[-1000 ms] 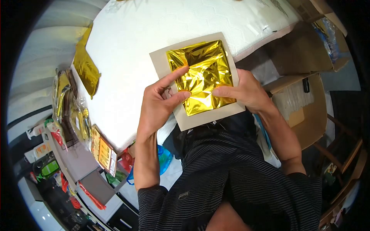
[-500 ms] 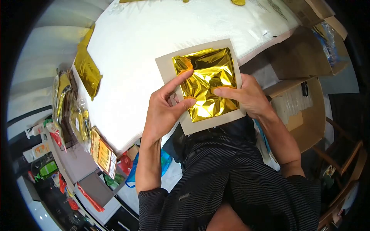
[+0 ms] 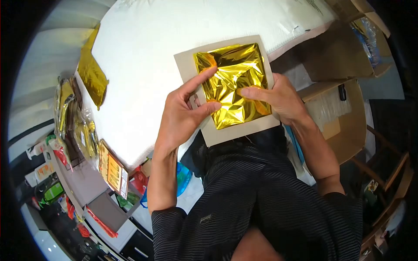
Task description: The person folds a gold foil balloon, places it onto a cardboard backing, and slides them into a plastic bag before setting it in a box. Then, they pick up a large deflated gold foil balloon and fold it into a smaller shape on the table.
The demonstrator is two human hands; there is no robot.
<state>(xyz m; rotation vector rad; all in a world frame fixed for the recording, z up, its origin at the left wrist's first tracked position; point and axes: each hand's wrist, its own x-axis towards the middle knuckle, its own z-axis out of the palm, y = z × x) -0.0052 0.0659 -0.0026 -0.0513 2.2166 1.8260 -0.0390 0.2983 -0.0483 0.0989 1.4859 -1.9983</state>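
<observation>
Shirt (image 3: 257, 187), dark and finely striped, is nearest the camera. Held just beyond it is a gold foil packet (image 3: 237, 80), lying flat on a larger beige card (image 3: 217, 138) whose margin shows around the foil. Long axis of both runs away from the wearer, the far end canted slightly left.

Left hand (image 3: 176, 117) holds the left edge: thumb and forefinger are spread apart on the foil, the other fingers mostly hidden behind the card. Right hand (image 3: 286, 101) pinches the right edge, thumb flat on top, fingers out of sight beneath. The packet therefore lies between the two grips, touched by both; the right thumb tip is closest to its middle. Foil surface is creased.

Beyond is a white mattress (image 3: 143, 78). To the right stands an open cardboard box (image 3: 355, 137) containing clear plastic packets (image 3: 328, 112). To the left, a gold foil sheet (image 3: 92, 80) rests at the mattress edge, near bagged gold items (image 3: 85, 137); contents not fully legible.
</observation>
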